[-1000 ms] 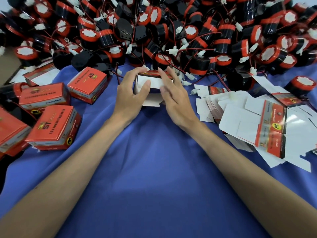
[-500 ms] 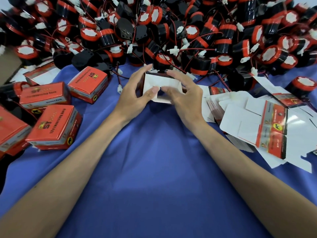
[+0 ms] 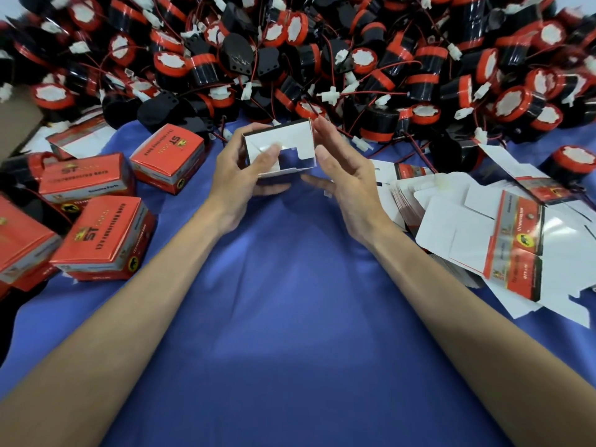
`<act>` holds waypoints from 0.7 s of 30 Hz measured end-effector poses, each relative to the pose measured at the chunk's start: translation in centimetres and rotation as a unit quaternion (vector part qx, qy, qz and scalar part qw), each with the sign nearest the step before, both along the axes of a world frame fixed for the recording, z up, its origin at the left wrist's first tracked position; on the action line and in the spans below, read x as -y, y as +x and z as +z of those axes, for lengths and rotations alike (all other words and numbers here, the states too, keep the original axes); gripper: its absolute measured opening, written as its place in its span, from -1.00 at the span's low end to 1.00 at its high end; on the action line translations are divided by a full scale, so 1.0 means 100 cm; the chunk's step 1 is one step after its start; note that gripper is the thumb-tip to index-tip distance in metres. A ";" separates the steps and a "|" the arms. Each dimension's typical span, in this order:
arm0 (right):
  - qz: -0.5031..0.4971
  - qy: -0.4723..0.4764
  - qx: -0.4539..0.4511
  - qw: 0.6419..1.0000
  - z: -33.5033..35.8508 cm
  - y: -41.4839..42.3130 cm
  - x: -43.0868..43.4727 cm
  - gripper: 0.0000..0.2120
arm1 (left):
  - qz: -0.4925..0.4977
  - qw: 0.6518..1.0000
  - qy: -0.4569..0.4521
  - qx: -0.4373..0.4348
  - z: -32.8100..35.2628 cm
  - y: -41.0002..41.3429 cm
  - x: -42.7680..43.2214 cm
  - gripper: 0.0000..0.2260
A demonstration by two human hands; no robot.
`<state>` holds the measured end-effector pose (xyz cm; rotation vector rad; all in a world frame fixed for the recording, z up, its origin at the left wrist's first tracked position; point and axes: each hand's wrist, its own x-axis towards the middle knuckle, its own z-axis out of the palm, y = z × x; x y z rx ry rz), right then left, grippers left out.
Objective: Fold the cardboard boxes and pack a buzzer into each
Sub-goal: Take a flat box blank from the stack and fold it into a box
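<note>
Desk: Where is the box?

Photographer: A person's left hand (image 3: 238, 175) grips a half-folded box (image 3: 283, 146) above a blue cloth (image 3: 290, 317). The thumb presses a white inner flap and the fingers curl underneath. The box's white flaps face the camera.

Desk: And the other hand?

Photographer: The right hand (image 3: 348, 185) is open just right of the box, fingers relaxed and holding nothing. Whether a fingertip touches the box's upper corner cannot be told.

Desk: What lies around the box?

Photographer: Behind it, a heap of black-and-red buzzers (image 3: 422, 75) with red wires and white plugs. To its left, closed red boxes (image 3: 103, 233) lie on the cloth. To its right, a spread of flat box blanks (image 3: 458, 233) lies mostly white side up, one showing a printed red strip.
</note>
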<state>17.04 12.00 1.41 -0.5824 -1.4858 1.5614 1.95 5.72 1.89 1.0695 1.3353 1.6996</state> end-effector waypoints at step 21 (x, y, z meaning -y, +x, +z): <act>-0.004 0.045 0.052 0.998 -0.001 -0.002 0.002 -0.64 | 0.034 0.973 0.038 -0.224 -0.004 0.009 0.000 -0.57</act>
